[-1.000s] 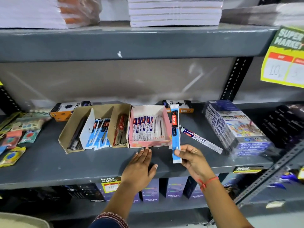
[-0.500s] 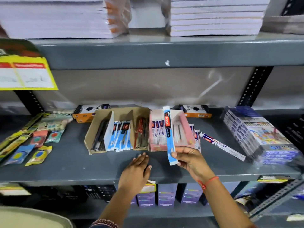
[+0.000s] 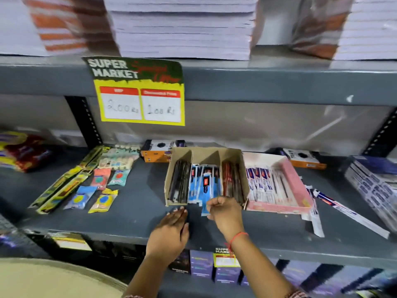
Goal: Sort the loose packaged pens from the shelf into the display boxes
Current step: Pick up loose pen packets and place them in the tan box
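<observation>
A brown cardboard display box [image 3: 206, 154] with three compartments stands on the grey shelf [image 3: 133, 222]: black pens left, blue-packaged pens in the middle, red pens right. My right hand [image 3: 225, 211] pinches the near end of a blue packaged pen [image 3: 205, 190] that lies in the middle compartment on the other blue packs. My left hand [image 3: 171, 231] rests flat on the shelf just in front of the box, fingers apart, holding nothing. A pink display box [image 3: 294, 183] with white-and-blue packaged pens sits to the right. Loose packaged pens [image 3: 348, 211] lie on the shelf right of it.
Eraser packets and long yellow-green packs [image 3: 86, 186] lie at the left. Orange-and-black boxes [image 3: 156, 153] stand behind the display boxes. A stack of blue boxes [image 3: 373, 186] sits at far right. A yellow price sign [image 3: 139, 91] hangs from the upper shelf, which holds notebook stacks.
My right hand has carried the blue packaged pen left from beside the pink box into the brown box's middle compartment. The view has swung left. My left hand stays on the shelf.
</observation>
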Demonstrator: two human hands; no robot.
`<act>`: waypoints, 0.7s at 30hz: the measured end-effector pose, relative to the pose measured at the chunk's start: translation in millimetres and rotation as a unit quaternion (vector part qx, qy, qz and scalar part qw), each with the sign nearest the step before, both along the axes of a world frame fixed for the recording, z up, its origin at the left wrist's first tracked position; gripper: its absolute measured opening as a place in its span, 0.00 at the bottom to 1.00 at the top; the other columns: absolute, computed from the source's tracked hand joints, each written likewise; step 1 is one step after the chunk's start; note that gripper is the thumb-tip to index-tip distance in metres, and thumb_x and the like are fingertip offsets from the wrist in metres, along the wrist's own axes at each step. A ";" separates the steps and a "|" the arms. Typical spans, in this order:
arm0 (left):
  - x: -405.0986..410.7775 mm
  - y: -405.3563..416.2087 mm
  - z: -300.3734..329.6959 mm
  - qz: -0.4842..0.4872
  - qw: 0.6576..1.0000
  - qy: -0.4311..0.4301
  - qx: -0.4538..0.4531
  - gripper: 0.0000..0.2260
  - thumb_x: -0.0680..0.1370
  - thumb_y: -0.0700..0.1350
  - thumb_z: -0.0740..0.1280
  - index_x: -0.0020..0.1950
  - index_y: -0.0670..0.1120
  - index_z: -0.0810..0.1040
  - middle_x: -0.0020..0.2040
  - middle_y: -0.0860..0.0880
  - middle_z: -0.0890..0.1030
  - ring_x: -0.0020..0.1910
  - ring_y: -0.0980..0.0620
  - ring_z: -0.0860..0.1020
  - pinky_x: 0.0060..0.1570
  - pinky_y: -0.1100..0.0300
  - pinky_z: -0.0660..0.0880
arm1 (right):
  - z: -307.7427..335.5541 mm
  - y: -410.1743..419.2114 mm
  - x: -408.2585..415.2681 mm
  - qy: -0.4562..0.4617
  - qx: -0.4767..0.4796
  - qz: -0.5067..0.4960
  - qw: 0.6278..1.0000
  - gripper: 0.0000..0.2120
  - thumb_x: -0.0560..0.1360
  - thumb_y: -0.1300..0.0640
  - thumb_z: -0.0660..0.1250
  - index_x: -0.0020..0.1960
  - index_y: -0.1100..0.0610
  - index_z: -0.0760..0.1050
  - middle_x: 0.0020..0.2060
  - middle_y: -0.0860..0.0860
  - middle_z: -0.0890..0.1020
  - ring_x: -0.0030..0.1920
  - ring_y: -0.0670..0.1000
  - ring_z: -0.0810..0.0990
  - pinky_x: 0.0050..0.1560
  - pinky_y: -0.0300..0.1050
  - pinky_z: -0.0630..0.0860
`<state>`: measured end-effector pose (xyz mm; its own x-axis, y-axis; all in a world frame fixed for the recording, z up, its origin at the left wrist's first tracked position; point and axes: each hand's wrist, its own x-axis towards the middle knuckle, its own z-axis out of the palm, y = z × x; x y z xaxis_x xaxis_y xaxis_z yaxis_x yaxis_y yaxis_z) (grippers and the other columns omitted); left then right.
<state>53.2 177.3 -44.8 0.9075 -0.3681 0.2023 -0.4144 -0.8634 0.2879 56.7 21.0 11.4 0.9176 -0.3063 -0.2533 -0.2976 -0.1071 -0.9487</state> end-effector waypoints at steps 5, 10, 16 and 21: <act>5.1 4.2 -8.9 -0.014 1.000 0.008 0.004 0.20 0.73 0.51 0.55 0.51 0.44 0.84 0.50 0.49 0.84 0.48 0.51 0.82 0.46 0.57 0.78 | 12.2 10.5 27.1 0.010 -0.220 0.017 0.975 0.16 0.71 0.73 0.56 0.51 0.68 0.80 0.51 0.65 0.83 0.57 0.60 0.80 0.54 0.46 0.74; 6.0 3.9 -11.2 -0.018 0.999 -0.022 -0.022 0.20 0.73 0.49 0.56 0.51 0.42 0.83 0.48 0.46 0.84 0.47 0.50 0.82 0.48 0.54 0.77 | 21.1 11.1 48.2 0.086 -0.355 0.079 0.927 0.14 0.75 0.68 0.55 0.55 0.69 0.76 0.56 0.65 0.80 0.58 0.62 0.78 0.55 0.49 0.75; 5.8 3.7 -11.7 -0.018 1.000 -0.004 -0.016 0.20 0.73 0.49 0.55 0.53 0.42 0.82 0.51 0.46 0.84 0.50 0.50 0.81 0.52 0.53 0.75 | 19.1 13.7 39.9 0.102 -0.419 0.107 0.896 0.16 0.75 0.69 0.53 0.59 0.66 0.73 0.57 0.64 0.79 0.58 0.63 0.78 0.57 0.50 0.75; 5.5 -1.5 -7.6 -0.018 0.999 0.045 -0.011 0.25 0.74 0.53 0.50 0.60 0.43 0.78 0.60 0.46 0.79 0.59 0.49 0.77 0.62 0.57 0.62 | 16.7 8.7 26.3 0.038 -0.367 0.078 0.926 0.14 0.73 0.70 0.57 0.54 0.66 0.77 0.54 0.63 0.81 0.54 0.62 0.80 0.56 0.51 0.77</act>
<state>58.7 175.8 -52.5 0.9086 -0.3973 0.1284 -0.4166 -0.8411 0.3450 83.0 29.8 28.1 0.9530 -0.2874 -0.0956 -0.2879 -0.7614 -0.5808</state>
